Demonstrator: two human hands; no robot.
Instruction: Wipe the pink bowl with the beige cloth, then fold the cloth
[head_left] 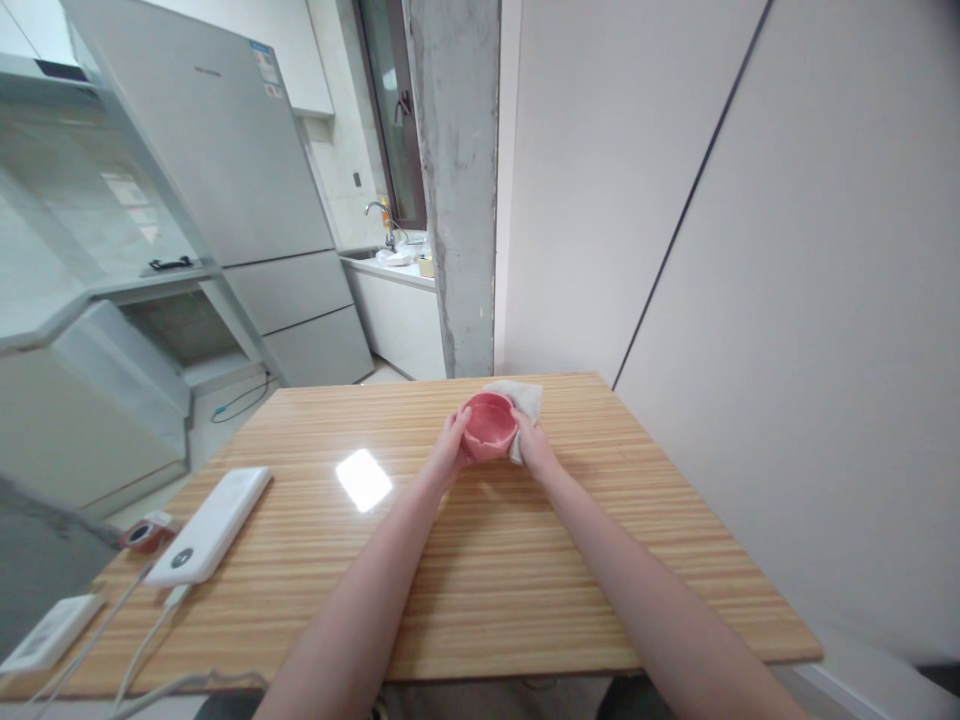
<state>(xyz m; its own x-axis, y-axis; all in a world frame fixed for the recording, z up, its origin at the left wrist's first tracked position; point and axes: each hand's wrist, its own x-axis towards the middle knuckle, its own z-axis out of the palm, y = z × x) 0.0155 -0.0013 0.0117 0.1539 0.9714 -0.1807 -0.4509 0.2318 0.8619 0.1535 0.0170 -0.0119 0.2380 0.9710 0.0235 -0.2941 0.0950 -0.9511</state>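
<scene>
A round pink bowl [490,425] is held over the far middle part of the wooden table, its open top tilted toward me. My left hand [454,437] grips its left side, thumb on the rim. On the opposite side, my right hand [531,440] is closed on the bowl, with a white cloth or tissue [529,397] between that hand and the bowl. Part of the cloth sticks out behind the rim. The fingers under and behind the bowl are mostly hidden.
On the left of the table [600,590] lie a white power bank [214,525] with a cable, a white power strip [51,632] and a small red object [148,533]. A pale wall [675,330] runs along the right. Behind stand a fridge [225,150] and a sink [362,254].
</scene>
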